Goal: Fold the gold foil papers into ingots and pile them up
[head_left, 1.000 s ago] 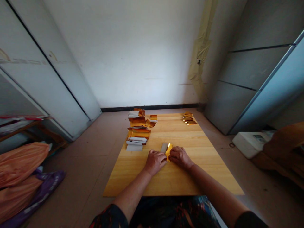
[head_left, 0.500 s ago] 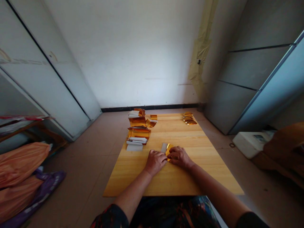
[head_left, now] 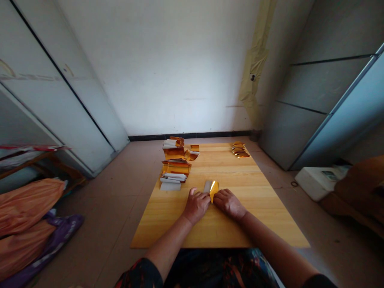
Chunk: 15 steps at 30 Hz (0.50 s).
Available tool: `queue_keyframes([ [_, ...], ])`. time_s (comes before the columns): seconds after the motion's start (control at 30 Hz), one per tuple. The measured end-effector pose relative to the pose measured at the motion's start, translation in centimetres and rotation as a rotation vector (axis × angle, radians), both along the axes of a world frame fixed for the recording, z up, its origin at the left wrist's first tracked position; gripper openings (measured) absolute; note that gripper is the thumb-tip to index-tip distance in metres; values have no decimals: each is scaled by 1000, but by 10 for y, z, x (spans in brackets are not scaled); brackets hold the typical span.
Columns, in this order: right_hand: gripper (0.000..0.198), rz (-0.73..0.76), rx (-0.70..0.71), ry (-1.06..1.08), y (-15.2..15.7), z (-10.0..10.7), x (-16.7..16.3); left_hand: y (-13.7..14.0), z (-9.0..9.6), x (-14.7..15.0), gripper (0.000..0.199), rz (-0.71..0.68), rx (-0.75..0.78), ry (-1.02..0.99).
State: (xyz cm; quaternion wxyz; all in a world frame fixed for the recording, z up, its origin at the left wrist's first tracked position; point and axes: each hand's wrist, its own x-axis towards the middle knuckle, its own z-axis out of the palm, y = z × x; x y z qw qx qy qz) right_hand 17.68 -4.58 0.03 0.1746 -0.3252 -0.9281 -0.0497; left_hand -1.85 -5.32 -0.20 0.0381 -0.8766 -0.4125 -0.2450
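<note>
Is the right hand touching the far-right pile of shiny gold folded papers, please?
Apart: the head view shows pale wooden tabletop between the right hand and gold pile.

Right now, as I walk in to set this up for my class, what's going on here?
A person is handling a gold and gray paper on a wooden table. The left grip touches its gray side, the right grip its gold side. Stacks of similar paper lie at the table's left, and several gold pieces lie near its far right corner.
</note>
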Motion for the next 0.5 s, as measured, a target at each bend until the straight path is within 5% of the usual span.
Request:
queue_keyframes([
  [0.2,25,-9,4,-64,3,0,-5,-2,-2,1,8,18,-31,-13],
  [0.5,27,44,-138,179,3,1,14,0,-2,5,17,25,47,25],
])
